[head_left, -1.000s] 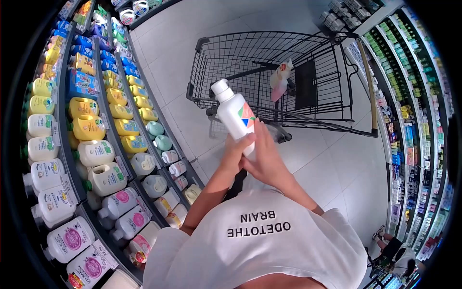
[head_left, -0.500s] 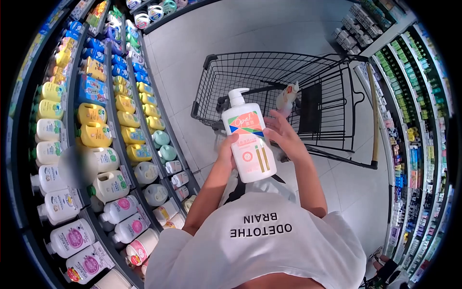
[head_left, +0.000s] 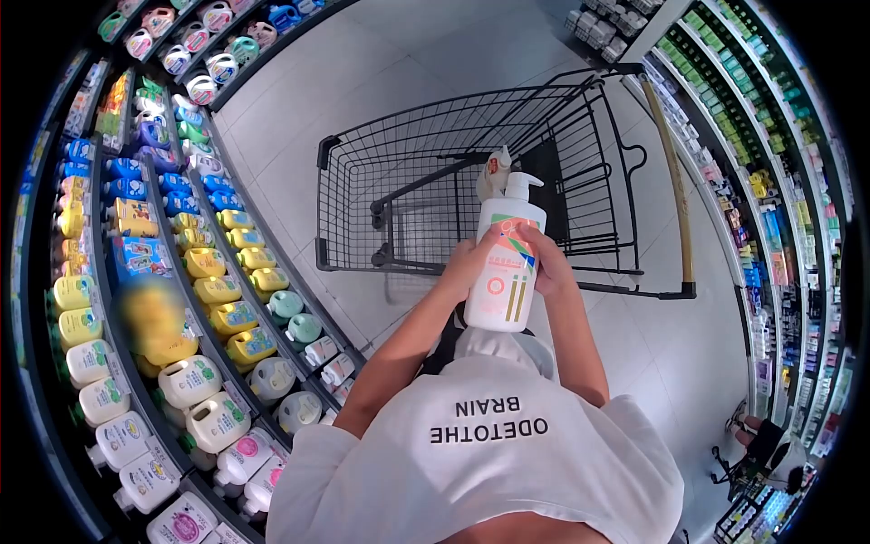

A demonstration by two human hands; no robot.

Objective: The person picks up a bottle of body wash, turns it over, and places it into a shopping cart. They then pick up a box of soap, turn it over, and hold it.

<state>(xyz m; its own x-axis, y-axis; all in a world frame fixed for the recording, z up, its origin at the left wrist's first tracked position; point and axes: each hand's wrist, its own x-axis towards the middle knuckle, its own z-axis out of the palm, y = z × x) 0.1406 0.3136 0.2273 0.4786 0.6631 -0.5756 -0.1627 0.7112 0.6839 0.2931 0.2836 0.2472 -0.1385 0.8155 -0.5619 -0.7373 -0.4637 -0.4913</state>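
Pump bottle [head_left: 504,299], white with an orange, green and blue label, is held up in front of the person's shirt [head_left: 489,453], its top leaning slightly right. Far left, 1 long shelf unit [head_left: 299,355] carries rows of containers: yellow bottles [head_left: 234,318], white jugs [head_left: 217,422] with green marks, mint-green bottles [head_left: 299,326], and white bottles with pink labels [head_left: 263,485] lower down. A blurred patch hides part of 1 yellow group. Next comes the left hand [head_left: 468,261], gripping the bottle's left side, thumb against the label, the other fingers largely hidden. Across from it, the right hand [head_left: 547,261] grips the right side, its thumb also on the label. Beyond the bottle stands a black wire cart [head_left: 421,180]; inside is 1 whitish container [head_left: 495,170], partly covered by the bottle. Right of that are the cart's tan handle [head_left: 672,195] and more stocked shelves [head_left: 775,227], their goods too small to tell.
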